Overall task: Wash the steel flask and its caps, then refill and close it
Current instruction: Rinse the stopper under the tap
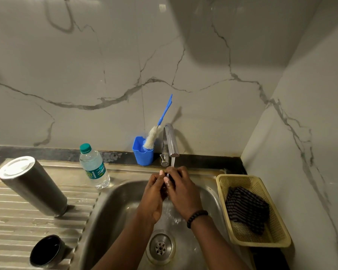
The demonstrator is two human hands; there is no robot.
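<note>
You hold small dark cap [167, 177] under tap [171, 140] stream, left hand [154, 193] and right hand [180, 190] fingers curled round it, rubbing likely. Steel flask [32, 185] inverted on drainboard [37, 227], probably draining; cup cap [46, 251] nearby.

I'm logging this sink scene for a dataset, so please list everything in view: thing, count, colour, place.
steel flask: 1, grey steel, upside down on the drainboard, left
dark cup cap: 1, black, drainboard, near left corner
water bottle: 1, clear with green cap, by the sink's back left corner
blue holder: 1, blue, back ledge
bottle brush: 1, white bristles, blue handle, standing in the holder
tap: 1, chrome, running
sink: 1, steel
basket: 1, cream, right of sink
striped cloth: 1, dark, in the basket
left hand, right hand: under the stream, around a small dark item
</note>
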